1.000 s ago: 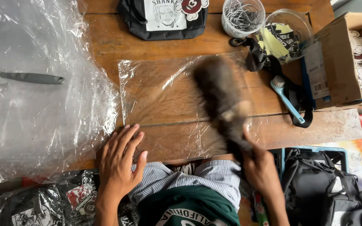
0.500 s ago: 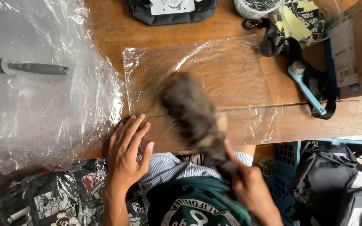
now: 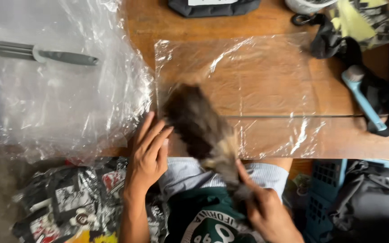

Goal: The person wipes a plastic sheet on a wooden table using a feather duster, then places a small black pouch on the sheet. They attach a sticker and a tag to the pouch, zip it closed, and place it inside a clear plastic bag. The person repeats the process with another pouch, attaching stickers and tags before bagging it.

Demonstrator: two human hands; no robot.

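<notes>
Two hands are working at the table edge. The right hand (image 3: 266,216) is gripping the handle of a dark, motion-blurred feather duster (image 3: 199,126), whose head is lying just beyond the left fingertips. The left hand (image 3: 148,155), fingers spread narrowly and holding nothing, is pressing the near corner of a clear plastic bag (image 3: 248,85). Risk: the film is looking slippery, so the duster could be dragging or creasing it if that pressure lifts. The wooden table (image 3: 361,139) is carrying a heap of loose plastic sheeting (image 3: 55,99) left of the fingers and a light-blue tool (image 3: 361,96) well to their right.
</notes>
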